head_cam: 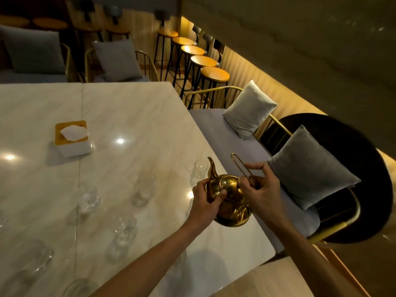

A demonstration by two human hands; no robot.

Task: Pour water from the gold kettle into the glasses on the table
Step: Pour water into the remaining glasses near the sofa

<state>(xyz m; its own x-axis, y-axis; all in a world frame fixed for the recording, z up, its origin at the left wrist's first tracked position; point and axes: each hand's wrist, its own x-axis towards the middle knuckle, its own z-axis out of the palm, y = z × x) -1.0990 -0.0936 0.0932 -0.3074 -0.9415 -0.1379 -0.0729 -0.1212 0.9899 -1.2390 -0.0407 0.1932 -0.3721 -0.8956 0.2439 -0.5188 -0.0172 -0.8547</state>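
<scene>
Near the table's point(128, 108) right edge, the gold kettle point(232, 203) sits between both hands. On its spout side, the left hand point(206, 199) curls its fingers around the body just below the spout point(212, 169). Opposite it, the right hand point(260, 190) pinches the thin wire handle point(242, 166), which stands tilted above the lid point(230, 185). Clear glasses stand beyond the left hand: one point(199, 171) just past the spout, another point(144, 189) further left, others point(125, 229) nearer. A tissue box point(71, 138) lies well beyond them.
</scene>
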